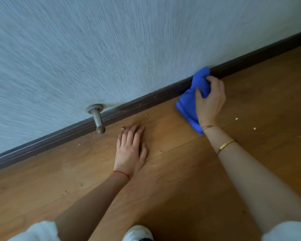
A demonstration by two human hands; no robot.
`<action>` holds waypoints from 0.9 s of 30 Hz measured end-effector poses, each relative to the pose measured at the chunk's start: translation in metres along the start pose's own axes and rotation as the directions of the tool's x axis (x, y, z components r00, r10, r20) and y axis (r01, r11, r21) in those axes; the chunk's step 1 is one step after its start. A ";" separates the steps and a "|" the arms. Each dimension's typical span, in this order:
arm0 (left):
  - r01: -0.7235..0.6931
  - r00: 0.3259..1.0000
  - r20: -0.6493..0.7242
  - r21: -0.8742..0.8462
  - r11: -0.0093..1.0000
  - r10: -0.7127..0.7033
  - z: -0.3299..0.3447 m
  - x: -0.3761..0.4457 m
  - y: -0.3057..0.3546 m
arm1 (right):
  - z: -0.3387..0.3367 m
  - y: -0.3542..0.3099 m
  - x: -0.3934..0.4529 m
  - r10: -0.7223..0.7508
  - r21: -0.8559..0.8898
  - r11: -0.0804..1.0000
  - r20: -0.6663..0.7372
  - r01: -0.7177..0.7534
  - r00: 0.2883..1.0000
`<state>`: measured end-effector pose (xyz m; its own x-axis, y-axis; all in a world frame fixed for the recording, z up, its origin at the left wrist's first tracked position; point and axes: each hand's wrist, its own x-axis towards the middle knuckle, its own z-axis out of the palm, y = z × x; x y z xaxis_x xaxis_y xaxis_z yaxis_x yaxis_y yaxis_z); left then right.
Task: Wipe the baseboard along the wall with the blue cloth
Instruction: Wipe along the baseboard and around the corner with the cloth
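A dark brown baseboard point(146, 100) runs diagonally from lower left to upper right where the pale textured wall meets the wooden floor. My right hand point(210, 100) grips a bunched blue cloth point(188, 103), whose upper end is pressed against the baseboard while its lower part trails on the floor. My left hand point(131, 150) lies flat on the floorboards, fingers straight and pointing towards the wall, a little short of the baseboard.
A metal door stopper point(96, 117) sticks out from the wall just above the baseboard, left of my left hand. Small crumbs point(111, 146) are scattered over the wooden floor point(181, 188) near the baseboard. A white shoe point(137, 233) shows at the bottom edge.
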<state>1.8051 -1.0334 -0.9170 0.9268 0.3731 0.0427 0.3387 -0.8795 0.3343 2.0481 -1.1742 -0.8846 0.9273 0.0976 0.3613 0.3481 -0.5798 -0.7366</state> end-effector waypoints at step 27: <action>-0.054 0.996 0.062 -0.059 0.997 0.058 0.022 0.050 0.045 | -0.004 0.012 -0.002 -0.194 0.008 0.981 0.119 0.194 0.974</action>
<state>1.8696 -1.0604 -0.9204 0.9531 0.3026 0.0031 0.2779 -0.8794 0.3865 2.0502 -1.1847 -0.8913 0.8519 0.3036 0.4267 0.5227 -0.5437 -0.6567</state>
